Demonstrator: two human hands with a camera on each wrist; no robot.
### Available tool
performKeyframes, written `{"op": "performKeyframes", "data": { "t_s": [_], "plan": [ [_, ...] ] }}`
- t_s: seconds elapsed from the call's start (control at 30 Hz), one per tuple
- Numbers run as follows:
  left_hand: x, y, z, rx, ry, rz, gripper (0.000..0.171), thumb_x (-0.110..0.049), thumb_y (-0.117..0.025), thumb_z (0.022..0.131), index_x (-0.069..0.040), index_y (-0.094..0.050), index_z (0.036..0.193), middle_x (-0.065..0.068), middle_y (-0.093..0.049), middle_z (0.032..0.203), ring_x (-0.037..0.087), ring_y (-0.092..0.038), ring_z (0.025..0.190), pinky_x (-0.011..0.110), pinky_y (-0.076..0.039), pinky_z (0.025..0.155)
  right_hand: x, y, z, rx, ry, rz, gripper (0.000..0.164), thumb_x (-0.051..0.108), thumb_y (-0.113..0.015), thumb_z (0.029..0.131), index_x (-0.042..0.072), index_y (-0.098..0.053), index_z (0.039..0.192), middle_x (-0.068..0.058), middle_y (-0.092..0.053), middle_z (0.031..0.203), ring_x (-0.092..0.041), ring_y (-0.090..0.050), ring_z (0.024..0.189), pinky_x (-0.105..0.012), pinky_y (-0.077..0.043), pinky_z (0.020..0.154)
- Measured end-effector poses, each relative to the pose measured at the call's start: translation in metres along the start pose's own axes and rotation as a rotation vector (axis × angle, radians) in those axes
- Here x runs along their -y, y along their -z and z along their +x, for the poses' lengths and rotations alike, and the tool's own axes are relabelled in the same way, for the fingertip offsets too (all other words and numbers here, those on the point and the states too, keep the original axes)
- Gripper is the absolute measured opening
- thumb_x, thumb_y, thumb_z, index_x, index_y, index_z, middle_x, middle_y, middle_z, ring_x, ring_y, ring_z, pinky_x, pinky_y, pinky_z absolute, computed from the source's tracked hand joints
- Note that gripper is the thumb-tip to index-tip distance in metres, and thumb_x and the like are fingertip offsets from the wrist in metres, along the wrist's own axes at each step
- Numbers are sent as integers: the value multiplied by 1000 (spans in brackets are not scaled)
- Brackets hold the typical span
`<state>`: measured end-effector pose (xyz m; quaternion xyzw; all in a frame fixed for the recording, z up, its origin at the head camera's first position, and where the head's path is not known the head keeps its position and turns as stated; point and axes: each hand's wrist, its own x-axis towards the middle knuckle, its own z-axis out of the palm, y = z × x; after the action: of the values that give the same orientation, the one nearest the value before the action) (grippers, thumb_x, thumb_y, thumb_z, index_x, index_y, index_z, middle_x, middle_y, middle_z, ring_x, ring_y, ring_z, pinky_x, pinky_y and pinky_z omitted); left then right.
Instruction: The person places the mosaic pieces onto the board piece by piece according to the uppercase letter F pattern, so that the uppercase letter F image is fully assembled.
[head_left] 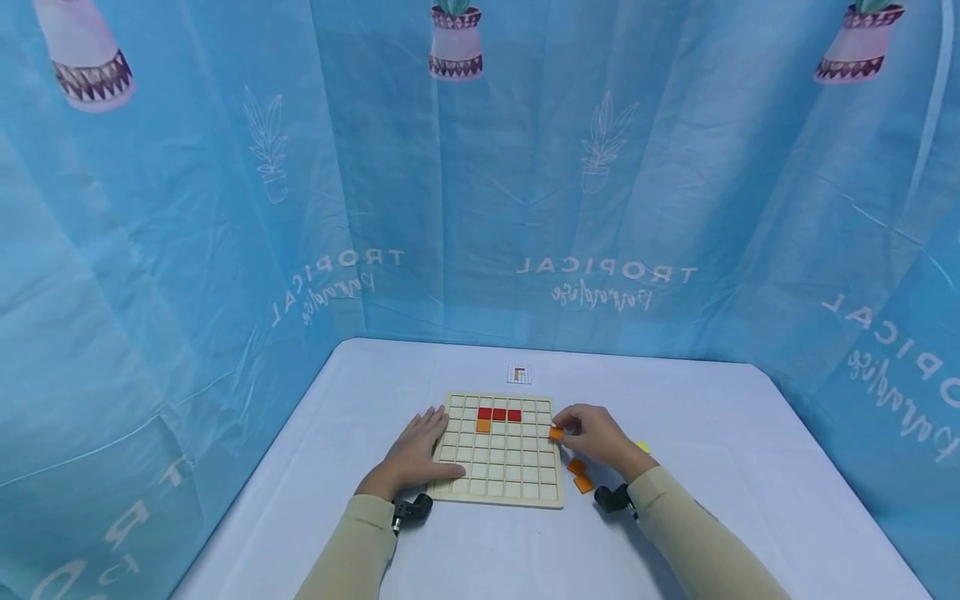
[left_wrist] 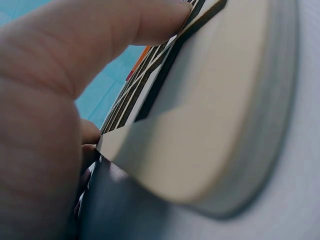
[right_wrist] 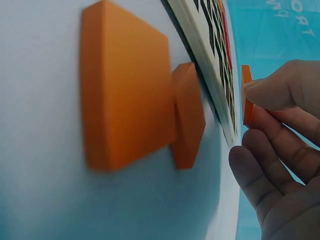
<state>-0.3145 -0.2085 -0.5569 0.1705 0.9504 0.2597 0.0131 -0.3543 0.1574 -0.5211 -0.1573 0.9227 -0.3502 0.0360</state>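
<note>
A pale wooden grid board point(head_left: 497, 502) lies on the table. Three red tiles point(head_left: 499, 415) form a row in its upper part, with one orange tile point(head_left: 483, 427) directly below the leftmost. My left hand point(head_left: 408, 454) rests along the board's left edge, fingers extended and thumb point(left_wrist: 155, 22) lying over the grid. Between thumb and fingers, my right hand point(head_left: 597, 437) pinches another orange tile point(right_wrist: 247, 95), at the board's right edge in the head view. Two loose orange tiles point(right_wrist: 132, 90) lie on the table beneath the right hand, beside the board.
A small printed pattern card point(head_left: 519, 374) lies behind the board. Something yellow point(head_left: 642, 447) shows partly behind the right wrist. The white table point(head_left: 480, 550) is bordered by blue patterned curtains point(head_left: 480, 208) at the back and sides.
</note>
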Motion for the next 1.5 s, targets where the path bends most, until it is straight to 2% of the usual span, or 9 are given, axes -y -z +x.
{"op": "performKeyframes", "data": {
  "t_s": [0.17,0.47,0.7,1.2,1.5],
  "plan": [
    [1,-1,1,0,0,0,119,-71,-75,79,2,-34,163,13,-25,171,29,-14,159,48,-12,127,6,-2,4,6,37,-8,23,3,-80,89,16,-79,108,7,-69,107,-18,-60,91,-36,-58,84],
    [0,-1,0,0,10,-1,120,-73,-74,77,1,-34,163,12,-25,171,28,-14,159,47,-13,127,20,-8,8,46,42,8,24,4,-82,90,12,-79,112,5,-69,106,-18,-61,93,-36,-58,86],
    [-1,-1,-1,1,17,-1,120,-73,-75,77,0,-34,164,11,-25,171,27,-13,159,46,-12,127,23,-18,12,55,56,2,23,7,-82,89,16,-79,110,8,-68,103,-16,-60,91,-33,-56,84],
    [1,1,-1,7,22,1,120,-73,-75,77,-1,-33,164,10,-24,172,27,-12,159,45,-11,127,37,-35,21,114,191,27,25,8,-81,93,8,-78,117,5,-70,109,-14,-63,93,-35,-58,84],
    [-2,1,0,27,29,10,122,-75,-73,77,0,-32,164,11,-23,172,27,-12,159,46,-12,127,50,-48,24,126,225,3,24,4,-81,92,7,-78,117,3,-72,110,-13,-65,96,-35,-58,87]
  ]
}}
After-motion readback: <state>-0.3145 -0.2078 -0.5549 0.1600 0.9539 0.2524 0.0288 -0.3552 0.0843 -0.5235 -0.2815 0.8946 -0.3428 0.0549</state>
